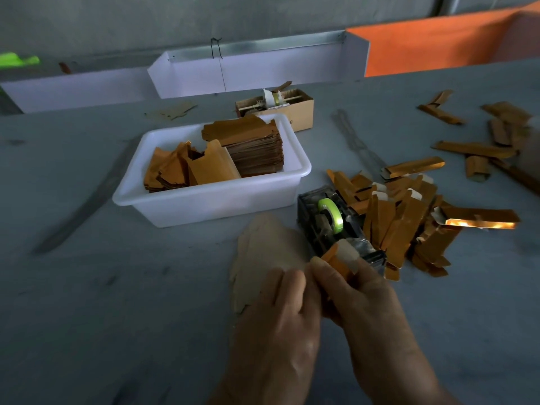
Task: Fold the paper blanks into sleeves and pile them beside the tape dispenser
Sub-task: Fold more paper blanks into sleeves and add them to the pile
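At six o'clock on the grey table [87,317] we see both hands raised together just short of the tape dispenser [336,226]. Our right hand [359,299] curls its fingers round a partly folded blank [340,260], thumb on top, with the orange strip sticking out toward twelve o'clock and a pale flap at its tip touching the dispenser's near end. Our left hand [280,311] sits knuckles-up just at nine o'clock of the right, fingers bent inward toward the same blank; we cannot tell whether they actually pinch it, because the right thumb and the left knuckles hide the contact. Both wrists are cut off by the bottom edge.

A flat tan sheet [263,252] lies under and at eleven o'clock of the left hand, partly covered by it. One green tape roll [331,213] sits in the dispenser. At three o'clock of the dispenser, touching its side, is the pile of sleeves [409,217], too tangled to count. A looser scatter of strips [482,141] lies at one o'clock, cut off at the right edge.

One white tub [210,200] stands at eleven o'clock of the dispenser, holding two groups of blanks: a neat stack [251,147] and a leaning bunch [187,168]. One small cardboard box [298,109] sits behind the tub; its contents are hard to make out.
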Demonstrator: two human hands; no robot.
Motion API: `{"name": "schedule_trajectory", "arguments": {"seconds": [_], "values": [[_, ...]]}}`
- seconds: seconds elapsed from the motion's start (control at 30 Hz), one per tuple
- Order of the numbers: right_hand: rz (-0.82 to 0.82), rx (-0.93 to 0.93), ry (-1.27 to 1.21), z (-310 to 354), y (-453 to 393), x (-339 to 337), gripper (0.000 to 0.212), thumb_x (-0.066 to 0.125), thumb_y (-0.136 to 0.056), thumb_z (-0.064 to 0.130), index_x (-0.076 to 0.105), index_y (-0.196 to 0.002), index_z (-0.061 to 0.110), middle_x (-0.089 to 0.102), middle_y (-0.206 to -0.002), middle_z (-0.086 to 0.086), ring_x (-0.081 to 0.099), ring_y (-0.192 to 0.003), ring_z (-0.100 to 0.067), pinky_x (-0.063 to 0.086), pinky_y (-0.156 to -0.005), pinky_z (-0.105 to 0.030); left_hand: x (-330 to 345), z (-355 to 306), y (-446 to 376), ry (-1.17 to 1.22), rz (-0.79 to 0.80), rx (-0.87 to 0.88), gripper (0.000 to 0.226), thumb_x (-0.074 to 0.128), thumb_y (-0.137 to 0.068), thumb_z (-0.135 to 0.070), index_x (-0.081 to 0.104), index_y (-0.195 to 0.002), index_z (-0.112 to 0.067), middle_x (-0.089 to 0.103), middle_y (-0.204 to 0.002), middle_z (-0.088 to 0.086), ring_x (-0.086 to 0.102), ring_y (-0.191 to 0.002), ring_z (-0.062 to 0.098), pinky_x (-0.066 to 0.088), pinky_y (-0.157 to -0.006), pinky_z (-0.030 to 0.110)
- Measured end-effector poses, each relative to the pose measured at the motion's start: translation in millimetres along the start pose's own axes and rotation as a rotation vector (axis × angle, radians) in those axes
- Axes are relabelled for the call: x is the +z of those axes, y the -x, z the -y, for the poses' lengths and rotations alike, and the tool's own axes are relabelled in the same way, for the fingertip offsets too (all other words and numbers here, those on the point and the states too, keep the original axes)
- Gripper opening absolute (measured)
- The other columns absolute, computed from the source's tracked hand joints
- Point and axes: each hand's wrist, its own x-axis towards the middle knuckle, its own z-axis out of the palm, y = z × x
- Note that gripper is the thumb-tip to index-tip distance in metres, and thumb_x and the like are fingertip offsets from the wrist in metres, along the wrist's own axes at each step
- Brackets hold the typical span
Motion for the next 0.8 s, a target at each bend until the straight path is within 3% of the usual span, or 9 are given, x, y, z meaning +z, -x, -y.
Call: {"name": "schedule_trajectory", "arguments": {"seconds": [0.07,0.13,0.23,0.3,0.47,0.57,0.6,0.7,0.8], "values": [[0.011,0.039,-0.055,0,-1,0,0.011,0.064,-0.082,0.019,0.065,-0.078,0.009,0.067,-0.073,-0.01,0.067,-0.072,-0.023,0.057,-0.064,-0.029,-2,9,-1,0.144,-0.041,0.008,0.023,0.057,-0.082,-0.018,0.075,-0.096,-0.023,0.057,-0.079,-0.004,0.054,-0.068,0.008,0.039,-0.046,0.019],[0.04,0.041,-0.104,0,-1,1,0.009,0.063,-0.081,0.017,0.063,-0.075,0.009,0.064,-0.071,-0.011,0.063,-0.069,-0.021,0.058,-0.066,-0.031,-8,18,-8,0.428,-0.013,-0.173,0.019,0.065,-0.085,-0.009,0.072,-0.088,-0.027,0.062,-0.085,-0.009,0.058,-0.077,0.005,0.049,-0.061,0.02],[0.088,0.011,-0.14,4,1,0,0.015,0.063,-0.07,0.027,0.064,-0.076,0.014,0.06,-0.068,-0.005,0.061,-0.068,-0.017,0.058,-0.072,-0.034,-16,32,-16,0.886,0.263,-0.485,0.005,0.07,-0.083,-0.024,0.07,-0.079,-0.027,0.07,-0.074,-0.009,0.064,-0.066,0.0,0.048,-0.056,0.014],[0.098,0.028,-0.167,7,2,-2,0.013,0.062,-0.069,0.03,0.066,-0.072,0.018,0.058,-0.064,-0.003,0.058,-0.063,-0.013,0.054,-0.068,-0.033,-23,37,-19,1.143,0.437,-0.569,0.008,0.069,-0.084,-0.017,0.071,-0.077,-0.02,0.069,-0.067,-0.001,0.065,-0.059,0.007,0.048,-0.051,0.017],[0.041,0.048,-0.057,13,0,-8,0.031,0.053,-0.088,0.035,0.052,-0.066,0.013,0.042,-0.061,-0.01,0.047,-0.055,-0.019,0.049,-0.064,-0.035,-25,31,-22,1.211,0.517,-0.492,0.011,0.068,-0.085,-0.011,0.07,-0.075,-0.016,0.07,-0.07,0.01,0.064,-0.059,0.02,0.05,-0.053,0.026],[0.034,-0.041,0.124,26,-1,-15,0.045,0.049,-0.082,0.048,0.056,-0.075,0.004,0.057,-0.065,-0.009,0.06,-0.06,-0.02,0.056,-0.061,-0.025,-20,24,-25,1.253,0.454,-0.541,0.009,0.066,-0.085,-0.01,0.071,-0.077,-0.012,0.071,-0.075,0.02,0.065,-0.064,0.029,0.051,-0.058,0.033],[0.019,-0.113,0.2,32,-2,-20,0.046,0.047,-0.076,0.053,0.061,-0.078,0.009,0.063,-0.066,-0.004,0.064,-0.063,-0.014,0.055,-0.056,-0.022,-17,22,-27,1.268,0.422,-0.575,0.011,0.066,-0.085,-0.01,0.071,-0.076,-0.012,0.071,-0.074,0.019,0.064,-0.064,0.028,0.051,-0.058,0.031],[-0.158,-0.356,0.452,45,-15,-42,0.026,0.051,-0.082,0.046,0.065,-0.079,0.025,0.065,-0.068,0.01,0.059,-0.059,-0.003,0.043,-0.052,-0.021,-10,19,-32,1.3,0.287,-0.675,0.013,0.064,-0.085,-0.007,0.07,-0.075,-0.01,0.067,-0.066,0.01,0.059,-0.059,0.02,0.047,-0.052,0.024],[-0.179,-0.318,0.59,47,-33,-62,0.016,0.057,-0.089,0.027,0.064,-0.075,0.025,0.058,-0.06,0.008,0.053,-0.054,-0.001,0.033,-0.052,-0.022,-5,14,-35,1.298,0.242,-0.699,0.017,0.064,-0.086,-0.009,0.068,-0.071,-0.014,0.062,-0.057,0.001,0.054,-0.05,0.012,0.045,-0.046,0.02]]}}
